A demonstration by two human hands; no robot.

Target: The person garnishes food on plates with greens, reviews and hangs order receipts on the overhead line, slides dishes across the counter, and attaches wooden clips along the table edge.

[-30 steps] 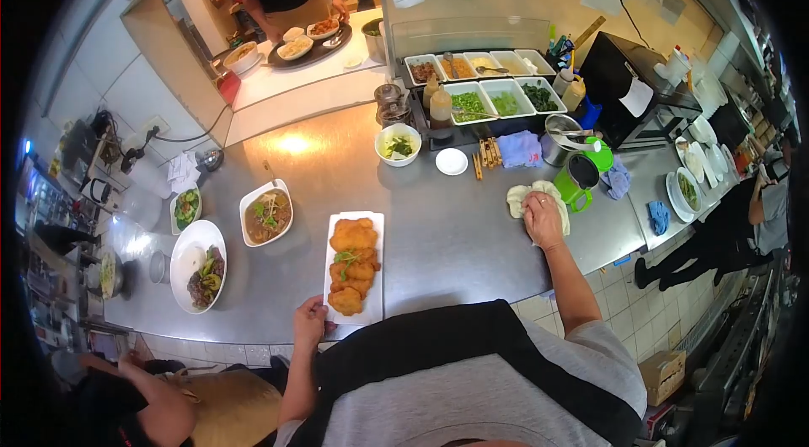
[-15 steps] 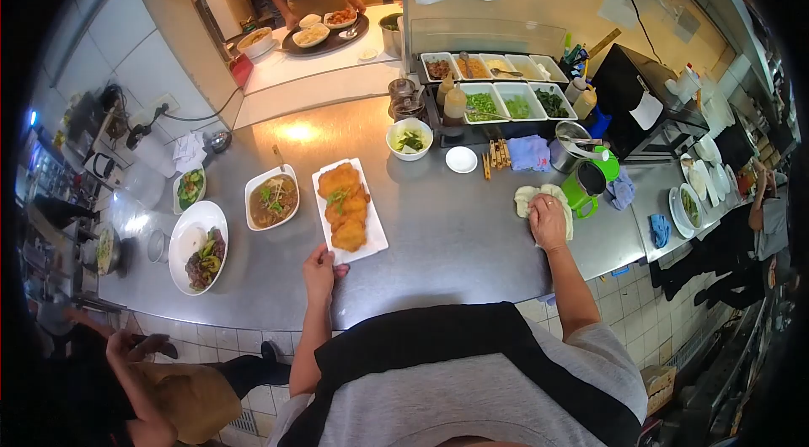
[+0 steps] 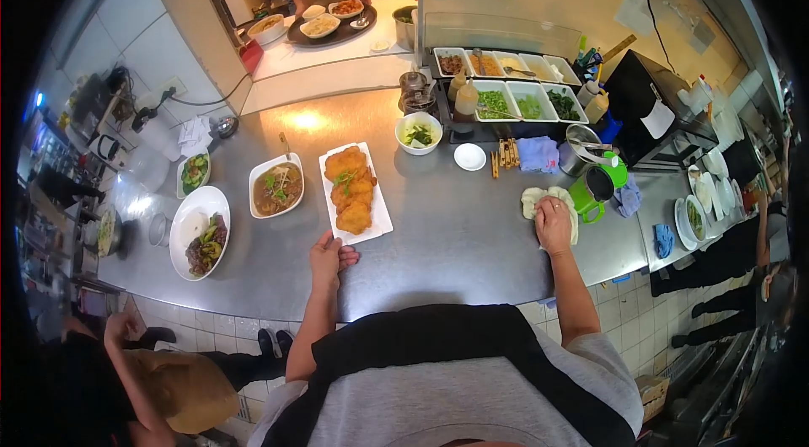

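- Hovering or resting (contact unclear) at the oblong plate's [image 3: 382,220] near end: left hand [image 3: 334,258], grip open.
- Right of plate: right hand [image 3: 553,225] on pale cloth [image 3: 530,202], closure indeterminable.

Item count, left hand [image 3: 331,260] fingers as reference: one rectangular plate [image 3: 371,226] just beyond, one soup bowl [image 3: 276,186] beyond-left, one salad bowl [image 3: 200,234] farther left; right hand [image 3: 554,226] fingers as reference: one pale cloth [image 3: 573,234] beneath, one green pitcher [image 3: 589,193] at right, three tubs of greens [image 3: 529,101] well beyond.
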